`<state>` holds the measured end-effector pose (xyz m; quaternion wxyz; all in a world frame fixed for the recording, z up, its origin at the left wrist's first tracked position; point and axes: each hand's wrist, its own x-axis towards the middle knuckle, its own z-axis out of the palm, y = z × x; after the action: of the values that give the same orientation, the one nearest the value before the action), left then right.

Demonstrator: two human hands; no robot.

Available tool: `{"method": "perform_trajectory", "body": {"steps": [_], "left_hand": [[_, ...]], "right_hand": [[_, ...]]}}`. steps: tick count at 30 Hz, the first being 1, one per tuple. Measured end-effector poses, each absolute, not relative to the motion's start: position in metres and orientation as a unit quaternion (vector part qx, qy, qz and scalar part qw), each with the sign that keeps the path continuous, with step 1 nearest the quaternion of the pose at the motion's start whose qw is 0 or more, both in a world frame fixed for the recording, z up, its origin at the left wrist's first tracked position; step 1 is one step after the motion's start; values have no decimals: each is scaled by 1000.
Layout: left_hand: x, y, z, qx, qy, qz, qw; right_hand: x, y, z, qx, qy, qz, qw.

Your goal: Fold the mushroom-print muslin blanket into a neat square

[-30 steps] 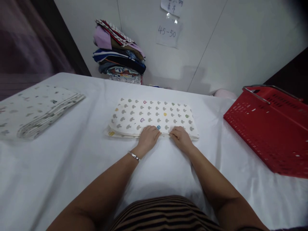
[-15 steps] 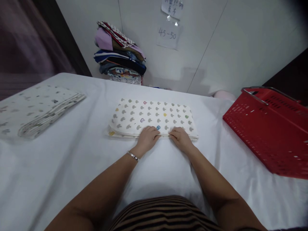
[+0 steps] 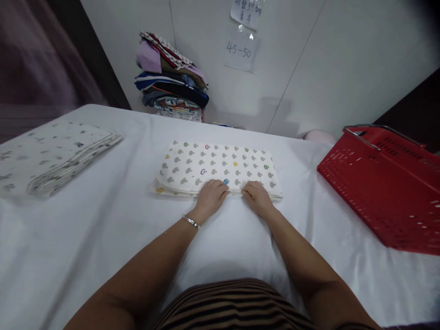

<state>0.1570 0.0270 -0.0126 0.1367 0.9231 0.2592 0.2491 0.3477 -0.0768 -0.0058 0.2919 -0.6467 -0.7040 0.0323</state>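
A folded cream cloth with a grey mushroom print [image 3: 216, 165] lies flat in the middle of the white table [image 3: 103, 238]. My left hand [image 3: 210, 198], with a thin bracelet on its wrist, grips the cloth's near edge with curled fingers. Just to the right, my right hand [image 3: 257, 198] pinches the same near edge, and the two hands almost touch.
A second folded printed cloth [image 3: 51, 156] lies at the table's left. A red plastic basket [image 3: 385, 183] with a metal handle stands at the right. A stack of folded fabrics [image 3: 172, 78] rests against the white wall, under a paper note reading 45-50 [image 3: 240, 49].
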Motion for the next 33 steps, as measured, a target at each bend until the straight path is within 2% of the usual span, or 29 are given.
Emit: {"method": "perform_trajectory", "body": {"steps": [18, 27, 33], "left_hand": [[170, 11, -12, 950, 215, 223, 38], [176, 10, -10, 954, 240, 181, 15], [177, 11, -11, 955, 221, 198, 22]], "right_hand": [[349, -74, -13, -647, -696, 28, 309], [348, -73, -13, -652, -693, 24, 306], [347, -73, -13, -649, -694, 17, 312]]}}
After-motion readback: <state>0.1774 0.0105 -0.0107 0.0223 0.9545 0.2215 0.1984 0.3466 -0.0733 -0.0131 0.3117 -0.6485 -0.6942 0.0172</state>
